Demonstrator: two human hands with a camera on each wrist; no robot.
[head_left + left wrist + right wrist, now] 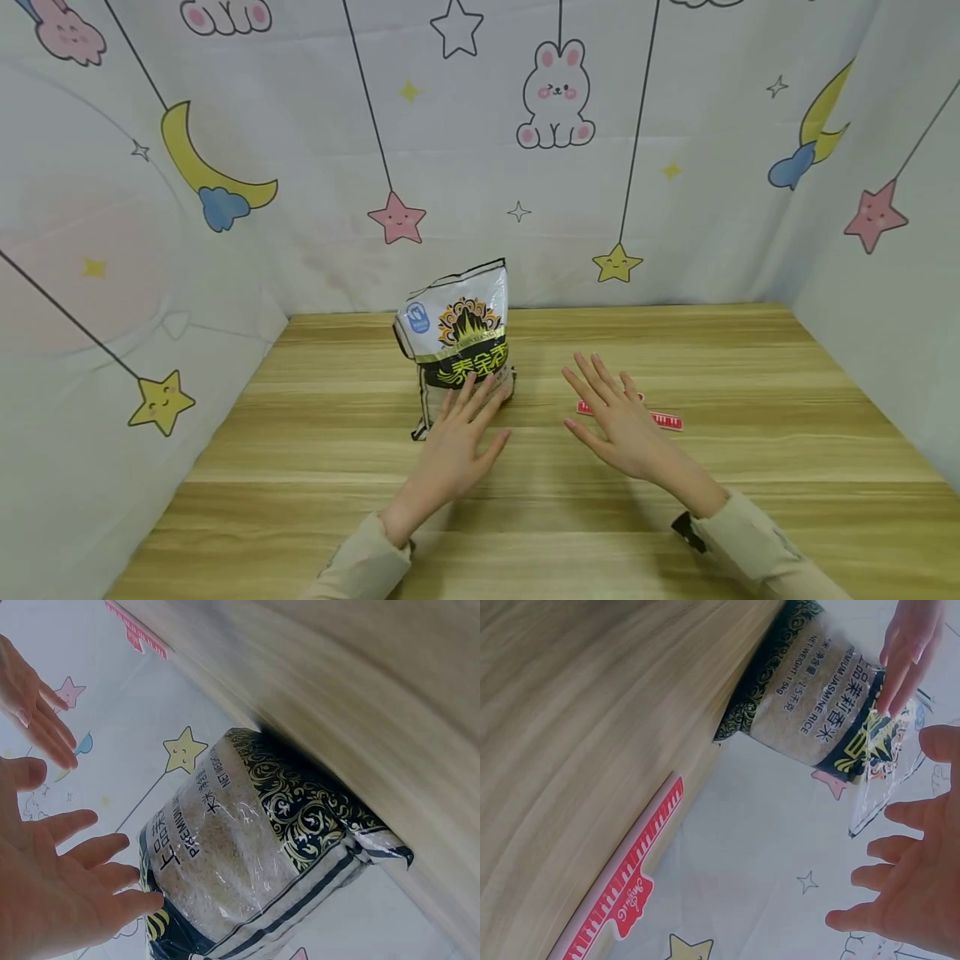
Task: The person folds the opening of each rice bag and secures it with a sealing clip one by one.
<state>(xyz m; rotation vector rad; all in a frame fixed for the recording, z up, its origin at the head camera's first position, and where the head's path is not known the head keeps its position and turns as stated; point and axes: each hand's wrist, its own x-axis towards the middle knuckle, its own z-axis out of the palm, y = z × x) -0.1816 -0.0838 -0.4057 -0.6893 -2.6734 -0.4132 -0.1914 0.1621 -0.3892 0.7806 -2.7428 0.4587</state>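
Note:
A bag of jasmine rice (463, 333) stands upright on the wooden table, white at the top with a dark band and a see-through lower part. My left hand (453, 450) hovers in front of it with fingers spread; in the left wrist view the rice bag (225, 840) is just beyond the fingertips. To the right, my right hand (626, 429) is held above the table, fingers spread and holding nothing. Partly hidden behind it lies a flat red-and-white strip with a piano-key pattern (666, 421), whose lettered tab shows in the right wrist view (630, 900).
The wooden table (300, 467) reaches back to a white curtain (322, 250) printed with stars, moons and rabbits. More of that cloth hangs along the left and right sides of the table.

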